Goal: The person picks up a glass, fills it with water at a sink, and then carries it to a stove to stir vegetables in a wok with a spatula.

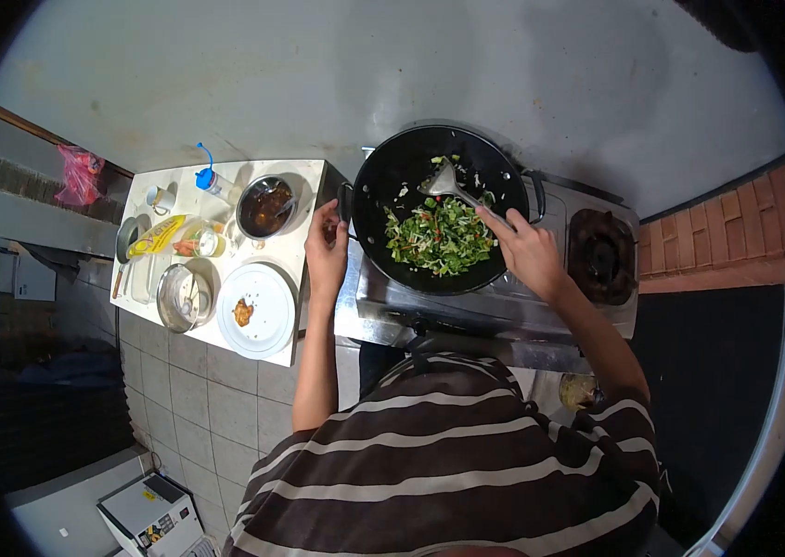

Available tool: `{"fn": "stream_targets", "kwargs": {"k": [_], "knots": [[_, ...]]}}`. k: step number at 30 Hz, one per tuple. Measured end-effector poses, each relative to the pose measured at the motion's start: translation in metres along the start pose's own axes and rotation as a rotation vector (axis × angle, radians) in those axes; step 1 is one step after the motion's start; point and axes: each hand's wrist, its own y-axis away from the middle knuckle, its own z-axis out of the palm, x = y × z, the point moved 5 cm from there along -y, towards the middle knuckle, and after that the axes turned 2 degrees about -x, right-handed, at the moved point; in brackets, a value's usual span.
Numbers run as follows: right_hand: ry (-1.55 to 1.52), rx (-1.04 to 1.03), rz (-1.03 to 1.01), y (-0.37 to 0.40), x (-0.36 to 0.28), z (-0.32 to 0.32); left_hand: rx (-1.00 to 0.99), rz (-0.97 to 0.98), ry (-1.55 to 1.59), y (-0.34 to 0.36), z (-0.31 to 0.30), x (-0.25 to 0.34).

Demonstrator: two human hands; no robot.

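Note:
A black two-handled wok point(388, 172) sits on the left side of a metal gas stove point(383, 304). Chopped green vegetables point(439, 239), with small red and white bits among them, lie in its lower part. My left hand point(326, 255) is closed at the wok's left handle point(345, 202), fingers partly hidden. In my right hand point(532, 255) is the handle of a metal spatula point(445, 181). The spatula's blade rests inside the wok, at the upper edge of the vegetables.
To the left, a white table point(312, 186) holds a plate point(267, 339) with a brown food piece, a bowl of dark sauce point(267, 206), a metal pot point(170, 295), a blue-capped bottle point(212, 181) and a yellow packet point(156, 239). An uncovered burner point(602, 255) is at right.

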Motion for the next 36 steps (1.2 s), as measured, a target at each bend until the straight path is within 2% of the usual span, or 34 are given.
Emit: {"fn": "stream_targets", "kwargs": {"k": [11,20,23,24,26,28,30,31,32,34,36], "knots": [[-0.106,0.097,0.068,0.006,-0.003,0.005,-0.018,-0.005,-0.063,0.0,-0.002,0.003],[-0.253,0.095,0.149,-0.001,-0.004,0.008,-0.019,0.004,-0.018,-0.002,0.0,0.004],[-0.651,0.365,0.139,-0.007,0.013,0.013,-0.018,0.019,-0.046,-0.001,-0.003,0.002],[-0.653,0.363,0.137,-0.009,0.014,0.009,-0.02,0.012,-0.043,-0.001,-0.003,0.001],[-0.868,0.174,0.428,-0.012,0.024,0.003,-0.026,0.01,-0.04,-0.002,-0.002,0.001],[-0.802,0.099,0.498,-0.016,0.029,-0.012,-0.025,0.017,-0.025,0.0,-0.002,0.001],[-0.635,0.16,0.42,-0.022,0.035,-0.026,-0.027,0.012,-0.026,0.0,-0.002,0.0],[-0.485,0.256,0.302,-0.027,0.033,-0.039,-0.028,0.007,-0.028,0.0,-0.002,0.001],[-0.482,0.256,0.304,-0.032,0.035,-0.046,-0.03,0.008,-0.025,-0.001,-0.002,0.001],[-0.287,0.118,0.293,-0.045,0.03,-0.062,-0.027,-0.001,-0.008,0.0,-0.002,0.001],[-0.202,0.089,0.287,-0.058,0.026,-0.065,-0.026,-0.003,-0.002,0.001,-0.001,-0.001]]}}
